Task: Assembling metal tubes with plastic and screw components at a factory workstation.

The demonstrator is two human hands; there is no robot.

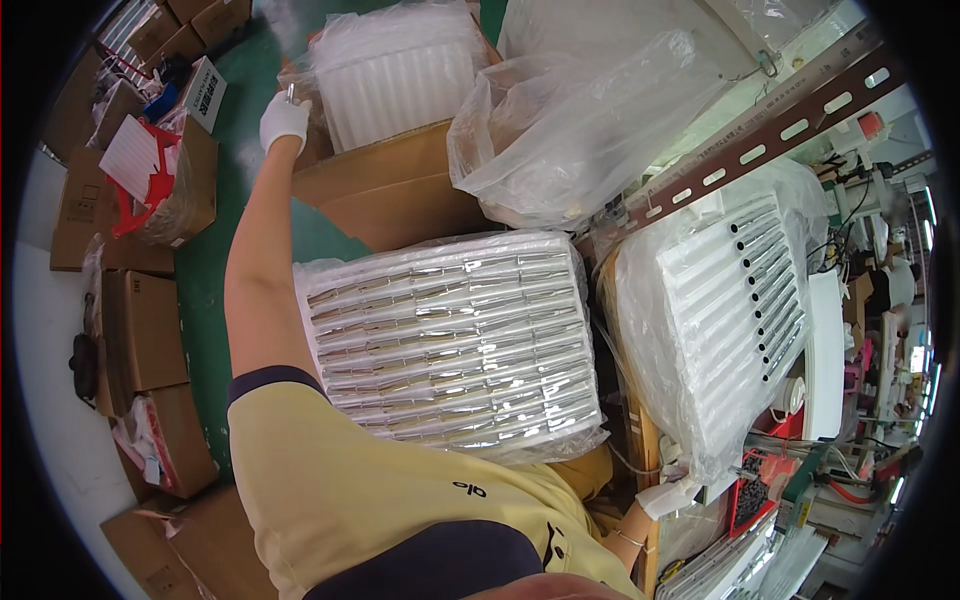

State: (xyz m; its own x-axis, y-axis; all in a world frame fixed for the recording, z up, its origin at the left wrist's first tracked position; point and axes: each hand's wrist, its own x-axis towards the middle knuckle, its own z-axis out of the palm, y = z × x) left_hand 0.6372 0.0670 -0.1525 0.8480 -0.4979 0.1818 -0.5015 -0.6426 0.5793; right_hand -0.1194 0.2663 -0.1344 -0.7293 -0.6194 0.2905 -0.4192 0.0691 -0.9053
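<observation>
My left hand point(284, 124), in a white glove, is stretched far forward beside an open cardboard box point(400, 190). Its fingers are closed on a small shiny metal piece point(291, 94) whose tip sticks out at the top. White ribbed trays point(400, 85) in clear plastic stand in that box. Before me lies a plastic-lined white tray point(583, 300) with rows of shiny metal tubes point(450, 345). At the lower right, my gloved right hand point(668, 498) is at the wooden bench edge point(648, 545), beside the plastic; its fingers are too small to read.
On the right bench, a ribbed tray point(700, 320) in plastic carries a row of metal tubes point(770, 290) with dark round ends. A slotted brown metal rail point(770, 145) crosses the upper right. Clear plastic sheeting point(570, 140) bulges beside the box. Cartons point(155, 330) line the green floor point(205, 350) at left.
</observation>
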